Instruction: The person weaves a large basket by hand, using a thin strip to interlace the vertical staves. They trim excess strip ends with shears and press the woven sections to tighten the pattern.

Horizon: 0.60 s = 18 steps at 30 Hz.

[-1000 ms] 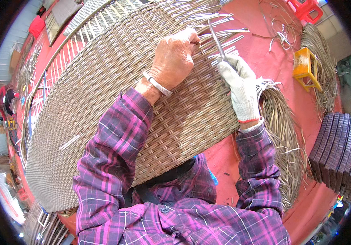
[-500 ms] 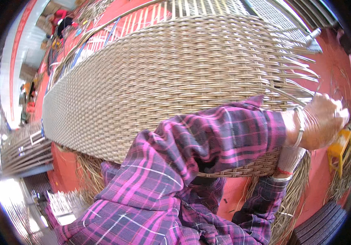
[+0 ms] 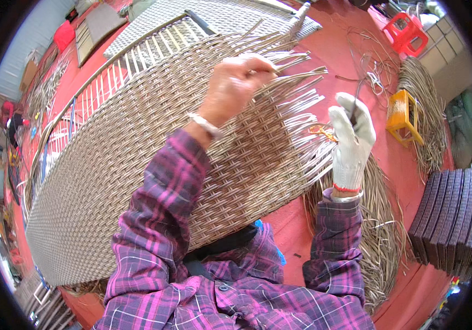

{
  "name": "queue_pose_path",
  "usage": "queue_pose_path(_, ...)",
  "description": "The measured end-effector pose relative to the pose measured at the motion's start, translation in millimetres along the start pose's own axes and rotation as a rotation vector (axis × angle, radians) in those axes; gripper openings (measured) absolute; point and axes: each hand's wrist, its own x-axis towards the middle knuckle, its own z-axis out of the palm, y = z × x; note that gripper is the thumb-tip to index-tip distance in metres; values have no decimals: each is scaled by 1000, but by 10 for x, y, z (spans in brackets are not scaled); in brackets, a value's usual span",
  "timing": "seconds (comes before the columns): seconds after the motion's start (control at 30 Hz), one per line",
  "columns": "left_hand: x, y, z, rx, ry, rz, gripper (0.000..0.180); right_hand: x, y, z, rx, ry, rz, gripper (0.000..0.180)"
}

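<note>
A wide brown wicker panel [image 3: 192, 132] spreads in front of me, woven of flat strands. Loose strand ends [image 3: 307, 104] fringe its right edge. My left hand [image 3: 236, 82], bare with a bracelet at the wrist, is closed over the upper right of the panel. Its fingers pinch a strand; the fingertips are partly hidden and slightly blurred. Beyond the fringe, my right hand [image 3: 351, 140] wears a white knitted glove. Between its thumb and fingers stands a thin dark rod [image 3: 359, 93], whose kind I cannot make out. An orange loop [image 3: 321, 131] lies among the fringe beside the glove.
A bundle of long brown strands [image 3: 381, 236] lies beside my right forearm. A yellow stool [image 3: 404, 116], another strand bundle [image 3: 425, 104] and a red stool [image 3: 405, 34] stand at the right. Dark ribbed pieces [image 3: 447, 217] are stacked lower right. A slatted frame [image 3: 142, 55] is behind the panel.
My view has turned rightward. My left hand has come back from beyond the right edge to over the weave. The gloved right hand, earlier mostly hidden beneath the left arm, now shows raised beside the fringe.
</note>
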Motion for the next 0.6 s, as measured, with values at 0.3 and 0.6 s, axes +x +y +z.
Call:
queue_pose_path(0.3,-307,56,27,-656,-21,-165,17,396,239,587,-760,-463,-379,12)
queue_pose_path(0.6,-634,-107,-99,125,133,-303,15,344,358,557,-831,-395,-252,16)
